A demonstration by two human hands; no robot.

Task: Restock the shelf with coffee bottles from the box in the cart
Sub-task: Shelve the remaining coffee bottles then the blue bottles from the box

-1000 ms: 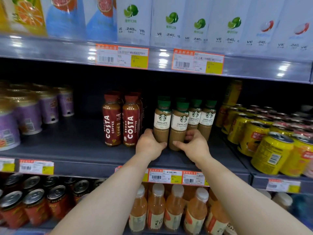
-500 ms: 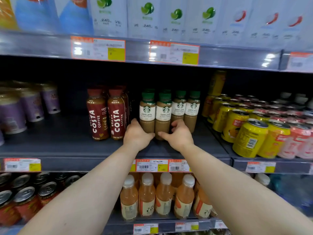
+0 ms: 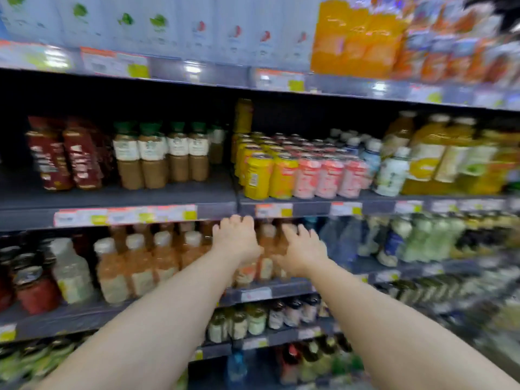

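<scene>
Fingers first: your left hand (image 3: pixel 236 237) shows loosely bent fingers with nothing in them, knuckles just under the front lip of the shelf (image 3: pixel 118 198). Your right hand (image 3: pixel 302 249) has its fingers spread and relaxed, empty too. Both hang in front of the orange bottles (image 3: pixel 166 260) on the tier below, touching none of them as far as the blur lets me tell. Up and to your left stand the coffee bottles (image 3: pixel 153 159), green caps, upright, packed side by side next to the red coffee bottles (image 3: pixel 67 159). Box and cart are out of view. Next, I judge, comes another trip to the box: take one bottle per hand by the body, bring them in upright, and set them in the free shelf front ahead of that row, labels outward.
</scene>
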